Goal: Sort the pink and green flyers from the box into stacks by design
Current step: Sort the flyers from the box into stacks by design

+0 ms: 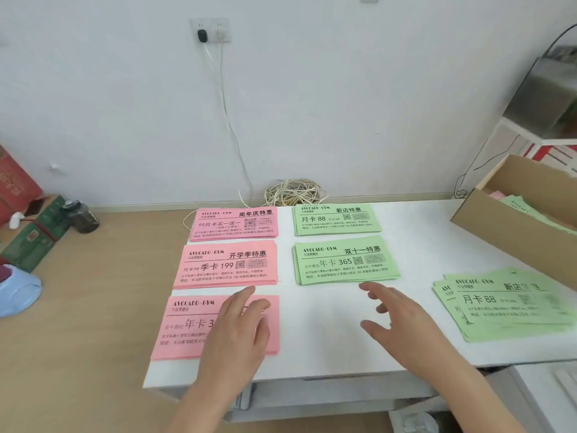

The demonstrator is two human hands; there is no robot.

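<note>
Head view, and the left hand lies flat on the nearest pink stack, fingers straight and a little apart, gripping nothing. It covers the right half of that stack's print: the heading is hidden, and only "AVOCADO·GYM" and part of a big price line show. Just past its fingertips is the middle pink stack, reading 季卡 199. Beyond that is the far pink stack, with 99月卡.

The right hand is out over the bare white table, fingers spread wide and empty. Whether it touches the surface, I can't tell. Right beyond its fingertips sits the near green stack, marked 年卡 365. Farther on is the far green stack, marked 月卡 88. All five are black print on coloured paper, with fairly square edges.

Off to the right of the right hand is a looser green pile, sheets fanned, top one 月卡 88. Its small print is blurred and its end runs out of frame. The cardboard box is cut off at the right edge too. Inside it are a sliver of pink and some green flyers, designs unreadable
</note>
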